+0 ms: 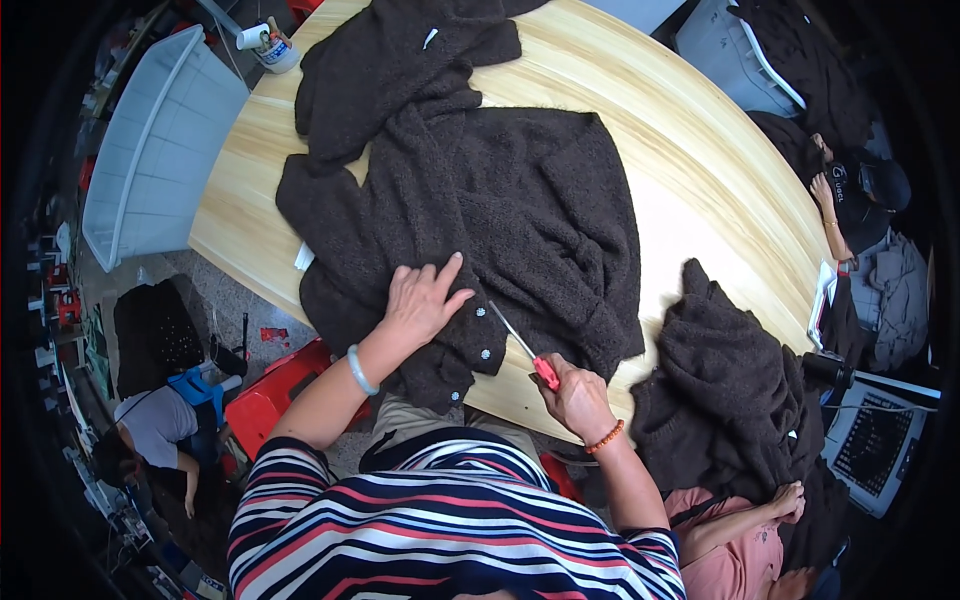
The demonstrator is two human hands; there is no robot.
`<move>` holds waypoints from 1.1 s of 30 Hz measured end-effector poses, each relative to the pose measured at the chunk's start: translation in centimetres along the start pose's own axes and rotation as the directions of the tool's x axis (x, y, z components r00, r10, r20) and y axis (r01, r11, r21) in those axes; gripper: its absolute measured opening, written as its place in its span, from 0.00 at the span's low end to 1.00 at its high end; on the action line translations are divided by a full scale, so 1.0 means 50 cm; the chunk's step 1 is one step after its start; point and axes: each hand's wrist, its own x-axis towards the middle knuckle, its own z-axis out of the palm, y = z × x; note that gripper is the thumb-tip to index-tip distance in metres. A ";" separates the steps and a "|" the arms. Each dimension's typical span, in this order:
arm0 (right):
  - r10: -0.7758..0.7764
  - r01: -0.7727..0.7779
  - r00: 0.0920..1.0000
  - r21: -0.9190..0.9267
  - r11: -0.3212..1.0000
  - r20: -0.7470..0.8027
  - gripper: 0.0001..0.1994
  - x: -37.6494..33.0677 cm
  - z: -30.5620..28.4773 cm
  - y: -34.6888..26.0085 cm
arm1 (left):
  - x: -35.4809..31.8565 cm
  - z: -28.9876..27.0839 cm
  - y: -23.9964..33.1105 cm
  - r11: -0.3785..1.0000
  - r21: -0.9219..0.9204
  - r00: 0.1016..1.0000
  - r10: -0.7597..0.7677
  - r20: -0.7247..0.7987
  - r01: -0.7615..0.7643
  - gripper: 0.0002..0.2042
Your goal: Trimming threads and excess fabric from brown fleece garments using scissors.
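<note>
Three round, glittering buttons [485,354] stud the edge of a dark brown, nubby knit cardigan [550,190], which lies spread in soft folds across a pale wood-grain surface [690,130], its lower corner draped over the near edge. The wearer's left hand [425,300], above a smooth, pale green bangle [362,370], rests on the knit with fingers spread, grasping nothing visible; the right hand [580,400], with an orange beaded bracelet [605,437] at the wrist, grips a red-handled tool [546,373], its slim metal tip just beside the topmost button. Another dark knit heap [735,375] slumps at right. At the far left corner, a small white tub [278,57] holds slender items too small to identify. Beyond the surface stand a pale, ribbed plastic bin [150,150] at left and a gray-white bin [712,45] at upper right, dark cloth bunched beside its rim.
</note>
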 end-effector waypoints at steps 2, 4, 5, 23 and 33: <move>0.023 -0.023 0.999 0.001 1.000 0.030 0.13 0.005 0.005 -0.003 | 0.027 0.000 0.016 0.995 0.058 0.982 0.095 -0.162 -0.086 0.29; 0.034 -0.033 0.999 -0.013 0.999 0.029 0.13 0.009 0.006 -0.008 | 0.060 -0.009 0.039 0.979 0.117 0.914 0.198 -0.355 -0.167 0.29; 0.041 -0.040 0.999 -0.029 0.999 0.026 0.13 0.010 0.005 -0.011 | 0.070 -0.005 0.042 0.980 0.115 0.915 0.192 -0.354 -0.161 0.29; -0.051 0.051 0.999 -0.084 0.995 0.011 0.12 0.085 0.013 -0.093 | 0.007 0.145 -0.139 0.141 -0.972 0.881 -0.462 0.105 0.190 0.10; -0.152 0.178 0.961 -0.093 0.980 0.233 0.14 0.074 -0.002 -0.079 | -0.017 0.111 -0.132 0.411 -0.899 0.904 -0.426 -0.040 0.153 0.11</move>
